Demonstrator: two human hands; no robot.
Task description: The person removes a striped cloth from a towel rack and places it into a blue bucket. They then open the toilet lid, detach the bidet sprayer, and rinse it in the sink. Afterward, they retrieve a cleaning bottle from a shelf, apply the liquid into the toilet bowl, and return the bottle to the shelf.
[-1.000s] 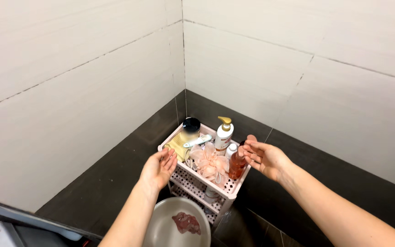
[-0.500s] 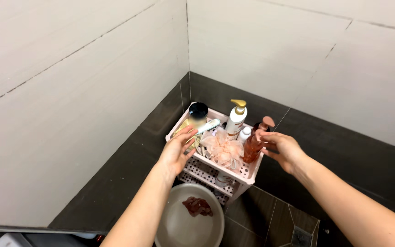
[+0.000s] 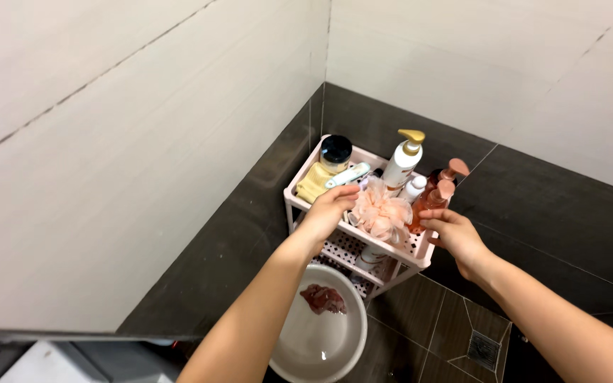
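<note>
A pink tiered rack (image 3: 299, 198) stands in the tiled corner. Its top shelf carries a peach bath pouf (image 3: 383, 213), a white pump bottle (image 3: 403, 162), an orange pump bottle (image 3: 431, 201), a black-lidded jar (image 3: 335, 153), a yellow cloth (image 3: 313, 184) and a white tube (image 3: 347, 175). My left hand (image 3: 327, 211) rests over the rack's front rim beside the pouf, fingers apart. My right hand (image 3: 454, 235) is at the rack's right corner, fingertips by the orange bottle's base; whether it grips anything I cannot tell.
A white basin (image 3: 321, 344) with a reddish cloth (image 3: 325, 298) sits on the dark floor in front of the rack. A floor drain (image 3: 482, 348) lies to the right. Pale tiled walls close in behind and to the left.
Both hands have moved down onto the rack: the left from beside it to its front rim, the right to the right corner. The camera has tilted lower.
</note>
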